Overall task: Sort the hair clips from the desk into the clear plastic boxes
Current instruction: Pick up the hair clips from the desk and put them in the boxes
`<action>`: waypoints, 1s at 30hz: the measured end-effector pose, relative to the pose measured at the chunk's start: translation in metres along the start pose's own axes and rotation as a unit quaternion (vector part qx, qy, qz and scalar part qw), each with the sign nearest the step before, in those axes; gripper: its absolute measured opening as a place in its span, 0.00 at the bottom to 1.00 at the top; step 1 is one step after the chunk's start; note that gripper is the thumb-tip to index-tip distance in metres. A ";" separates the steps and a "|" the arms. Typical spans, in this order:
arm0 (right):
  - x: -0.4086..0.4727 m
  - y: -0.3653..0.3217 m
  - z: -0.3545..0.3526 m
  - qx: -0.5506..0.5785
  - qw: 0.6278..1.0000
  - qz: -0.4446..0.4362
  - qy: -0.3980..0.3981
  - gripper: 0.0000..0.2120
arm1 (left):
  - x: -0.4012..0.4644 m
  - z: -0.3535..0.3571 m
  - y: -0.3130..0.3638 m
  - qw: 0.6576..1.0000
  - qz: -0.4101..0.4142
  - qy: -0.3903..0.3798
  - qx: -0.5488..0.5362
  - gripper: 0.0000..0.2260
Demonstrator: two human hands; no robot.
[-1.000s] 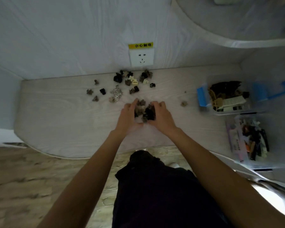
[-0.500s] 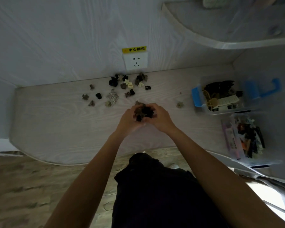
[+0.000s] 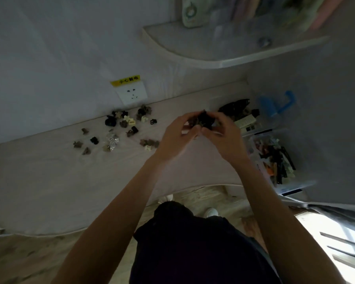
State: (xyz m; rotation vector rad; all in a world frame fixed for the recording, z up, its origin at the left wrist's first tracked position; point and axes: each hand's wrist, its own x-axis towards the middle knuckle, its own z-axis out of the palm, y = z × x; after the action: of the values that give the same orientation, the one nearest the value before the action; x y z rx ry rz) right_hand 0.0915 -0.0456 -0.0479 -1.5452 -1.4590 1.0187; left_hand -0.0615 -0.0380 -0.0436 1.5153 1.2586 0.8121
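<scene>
A: Above the pale wooden desk, what's held?
B: Left hand and right hand cup a dark clump of small hair clips, fingers curled round it, near the clear plastic boxes.

Two bare hands are in view, the left hand and the right hand, and together they share one grip on a single dark bunch of small hair clips; the clips in that bunch are too tangled and blurred to count. Roughly twenty small claw clips lie scattered on the surface, among them about four cream ones, about four black ones, one silvery sparkly one, and the rest brown. Two clear plastic boxes stand at the right: a far box and a near box. One wall socket carries one yellow label.
</scene>
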 end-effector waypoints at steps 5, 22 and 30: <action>0.005 0.023 -0.082 -0.128 0.990 0.004 0.064 0.17 | 0.047 0.076 0.028 0.993 0.053 -0.065 0.087 0.16; -0.015 0.032 -0.074 -0.303 0.932 -0.177 0.095 0.10 | 0.025 0.046 -0.004 0.954 0.141 0.035 0.264 0.12; -0.030 0.056 0.051 -0.320 0.931 -0.037 -0.174 0.34 | -0.076 -0.060 -0.100 0.909 -0.033 0.250 0.334 0.14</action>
State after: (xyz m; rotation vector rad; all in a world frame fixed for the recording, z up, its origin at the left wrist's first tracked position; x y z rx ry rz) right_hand 0.0657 -0.0781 -0.1176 -1.7820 -2.2446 0.8397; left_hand -0.1669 -0.0957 -0.1133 1.8374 2.1166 0.7921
